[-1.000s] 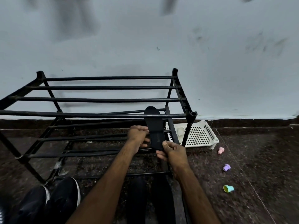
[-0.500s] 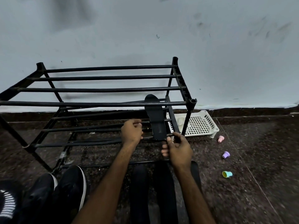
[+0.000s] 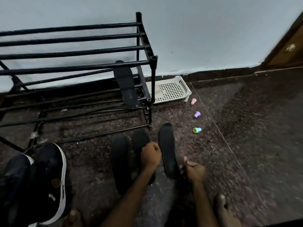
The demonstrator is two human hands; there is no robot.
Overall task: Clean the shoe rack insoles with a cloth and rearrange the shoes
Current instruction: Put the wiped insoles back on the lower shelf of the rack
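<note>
Sneakers [image 3: 47, 182]: on the floor off the shoe rack [image 3: 73, 51] front-left, likely parked clear of the work. Rack insole [image 3: 126, 84]: propped across the lower rails at the rack's right end, probably done. Left insole [image 3: 120, 161], middle insole [image 3: 141, 141] and right insole [image 3: 167, 149] queue on the floor by the front-right leg. Left hand [image 3: 150, 155]: fingers curled over the middle insole's right edge; can't tell if it's pinching. Right hand [image 3: 195, 171]: curled, blurred, beside the right insole's heel; grip unclear. No cloth visible.
</note>
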